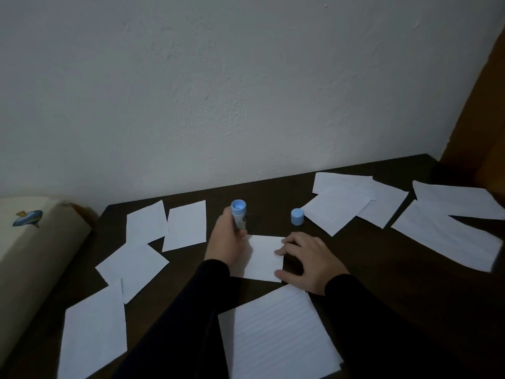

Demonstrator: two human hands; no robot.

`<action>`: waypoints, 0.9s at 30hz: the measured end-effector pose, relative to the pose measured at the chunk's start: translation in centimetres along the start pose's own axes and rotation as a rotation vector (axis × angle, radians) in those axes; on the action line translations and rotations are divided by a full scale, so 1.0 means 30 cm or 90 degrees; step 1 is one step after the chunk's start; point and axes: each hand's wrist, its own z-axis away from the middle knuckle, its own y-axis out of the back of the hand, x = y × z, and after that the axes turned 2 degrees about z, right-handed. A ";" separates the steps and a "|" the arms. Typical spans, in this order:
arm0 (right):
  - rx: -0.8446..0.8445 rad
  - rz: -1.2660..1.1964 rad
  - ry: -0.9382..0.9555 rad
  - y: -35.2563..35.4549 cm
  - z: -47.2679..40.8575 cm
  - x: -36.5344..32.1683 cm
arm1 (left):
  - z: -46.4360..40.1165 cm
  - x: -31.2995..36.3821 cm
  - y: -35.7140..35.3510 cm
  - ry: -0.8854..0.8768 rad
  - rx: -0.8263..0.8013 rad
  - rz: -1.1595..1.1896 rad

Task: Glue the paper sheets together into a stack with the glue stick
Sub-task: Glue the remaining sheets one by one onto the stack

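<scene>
A small white paper sheet (263, 258) lies on the dark table (382, 269) in front of me. My left hand (228, 242) grips the blue glue stick (238, 213), its bottom end up and its tip down at the sheet's upper left corner. My right hand (308, 262) rests on the sheet's right edge, with fingertips and thumb pressing it flat. The blue cap (297, 216) stands on the table behind the sheet, off the stick.
Several loose white sheets (185, 225) lie scattered at the left, a lined sheet (276, 332) lies near me, and more sheets (355, 202) spread to the right. A cream cushion (32, 242) with a sticker borders the table's left. The wall stands close behind.
</scene>
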 end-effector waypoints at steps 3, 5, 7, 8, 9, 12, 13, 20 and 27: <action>-0.014 0.012 0.005 -0.001 -0.002 0.000 | -0.005 -0.019 0.012 0.030 0.023 0.030; -0.026 0.020 0.010 -0.001 -0.006 -0.001 | -0.008 -0.031 0.015 0.034 0.039 0.028; -0.040 0.016 0.005 -0.002 -0.006 0.000 | -0.003 -0.046 0.019 0.039 0.057 0.060; -0.042 0.011 0.002 -0.004 -0.005 0.001 | 0.006 -0.049 0.023 0.050 0.079 0.106; -0.038 0.008 0.002 -0.006 -0.004 0.002 | 0.019 -0.051 0.029 0.072 0.120 0.175; -0.023 0.010 0.010 -0.009 -0.003 0.003 | 0.069 -0.044 0.062 0.157 0.308 0.422; -0.021 0.009 0.013 -0.010 -0.003 0.005 | 0.082 -0.047 0.070 0.167 0.345 0.472; 0.005 0.007 0.029 -0.013 0.008 0.009 | 0.158 -0.088 0.041 0.144 0.345 0.487; 0.104 0.004 0.081 -0.035 0.023 0.024 | 0.167 -0.083 0.034 0.107 0.315 0.450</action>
